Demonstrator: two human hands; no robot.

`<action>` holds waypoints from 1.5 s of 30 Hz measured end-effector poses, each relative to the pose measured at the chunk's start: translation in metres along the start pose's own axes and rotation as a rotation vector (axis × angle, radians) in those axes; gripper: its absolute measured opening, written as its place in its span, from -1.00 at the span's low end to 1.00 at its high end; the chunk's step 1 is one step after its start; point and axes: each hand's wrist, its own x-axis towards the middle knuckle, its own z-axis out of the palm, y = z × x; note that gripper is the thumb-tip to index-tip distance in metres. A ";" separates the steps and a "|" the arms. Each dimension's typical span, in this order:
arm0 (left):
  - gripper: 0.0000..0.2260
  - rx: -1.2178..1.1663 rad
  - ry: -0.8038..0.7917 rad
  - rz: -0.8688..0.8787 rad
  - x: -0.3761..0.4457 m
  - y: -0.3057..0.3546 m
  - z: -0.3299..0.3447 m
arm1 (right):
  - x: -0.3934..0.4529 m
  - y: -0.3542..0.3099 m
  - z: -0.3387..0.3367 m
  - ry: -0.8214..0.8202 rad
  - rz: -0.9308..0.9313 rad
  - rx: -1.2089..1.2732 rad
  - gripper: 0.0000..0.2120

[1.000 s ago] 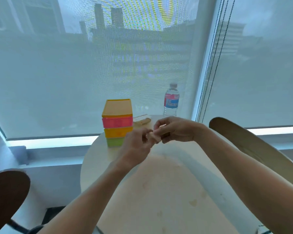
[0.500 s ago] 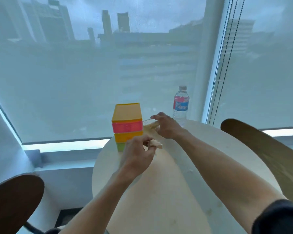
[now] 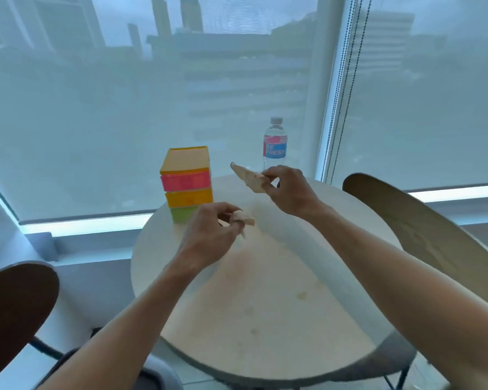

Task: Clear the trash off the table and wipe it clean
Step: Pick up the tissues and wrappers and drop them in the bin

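We see the right hand (image 3: 289, 190) pinching a tan wrapper (image 3: 248, 178) above the desk (image 3: 265, 319), the left hand (image 3: 209, 235) gripping a crumpled scrap (image 3: 244, 218). Behind them stand stacked closed boxes (image 3: 188, 184) and a capped bottle (image 3: 275, 144), holding clear liquid.

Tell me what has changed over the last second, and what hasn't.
The right hand left the left hand, reached to the table's far side beside the colored box stack, took hold of a tan wrapper and lifted it off the table. The left hand kept pinching its small tan scrap. The stack and the water bottle stayed put.
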 end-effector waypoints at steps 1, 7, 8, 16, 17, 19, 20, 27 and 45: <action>-0.91 -0.013 0.000 0.002 -0.003 0.006 0.003 | -0.011 0.000 -0.011 0.009 0.020 0.040 -0.79; -0.98 -0.081 -0.031 -0.010 -0.029 0.048 0.033 | -0.078 0.016 -0.073 0.070 0.134 0.132 -0.79; -0.98 -0.085 -0.037 0.000 -0.035 0.057 0.040 | -0.090 0.020 -0.084 0.083 0.162 0.147 -0.80; -0.92 -0.155 -0.151 0.118 -0.107 0.135 0.087 | -0.214 0.045 -0.176 0.259 0.328 0.340 -0.88; -0.92 -0.170 -0.171 0.132 -0.117 0.143 0.092 | -0.231 0.049 -0.185 0.276 0.344 0.337 -0.90; -0.93 -0.192 -0.212 0.155 -0.138 0.160 0.106 | -0.265 0.061 -0.200 0.306 0.388 0.339 -0.88; -0.93 -0.198 -0.236 0.161 -0.147 0.166 0.113 | -0.282 0.067 -0.205 0.308 0.419 0.355 -0.87; -0.94 -0.202 -0.399 0.145 -0.207 0.189 0.171 | -0.393 0.103 -0.201 0.231 0.593 0.311 -0.85; -0.64 0.093 -0.700 -0.129 -0.288 0.147 0.275 | -0.507 0.133 -0.152 -0.071 0.843 -0.162 -0.87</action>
